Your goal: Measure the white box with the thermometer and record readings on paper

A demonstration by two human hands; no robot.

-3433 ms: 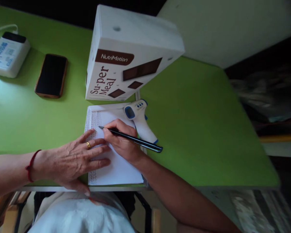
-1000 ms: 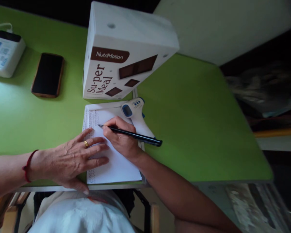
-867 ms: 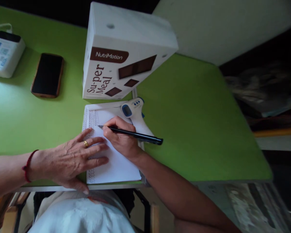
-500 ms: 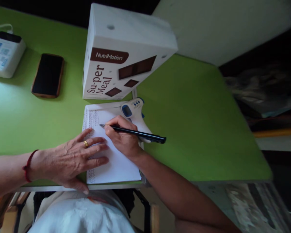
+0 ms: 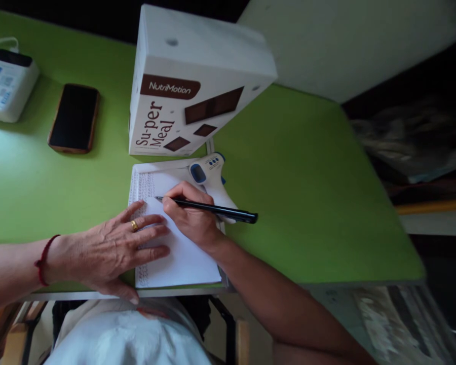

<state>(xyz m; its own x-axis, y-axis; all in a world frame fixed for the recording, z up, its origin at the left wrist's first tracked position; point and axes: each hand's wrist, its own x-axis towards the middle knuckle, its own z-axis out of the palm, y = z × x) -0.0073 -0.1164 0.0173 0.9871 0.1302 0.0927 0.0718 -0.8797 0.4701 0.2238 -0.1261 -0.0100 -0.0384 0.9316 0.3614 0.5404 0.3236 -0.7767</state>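
My right hand [image 5: 192,215] is closed round a black pen [image 5: 228,212], whose tip meets a white sheet of paper [image 5: 182,261]. Rows of small handwriting run along the sheet's left side. Spread flat, my left hand [image 5: 114,246] presses on the paper's left part and covers some of the writing; it wears a gold ring and a red wrist cord. A white and blue infrared thermometer [image 5: 216,187] lies at the paper's upper right, partly hidden behind my right hand and the pen.
A tall white box [image 5: 167,66] printed "NutriMotion Su-per Meal" stands just beyond the paper. To the left lie a phone [image 5: 74,119] and a white charger-like block [image 5: 9,88] with a cable. The green table [image 5: 307,203] ends close to my body.
The pen tip has shifted very slightly, with a little more writing visible near it. My left hand stays in place on the paper.
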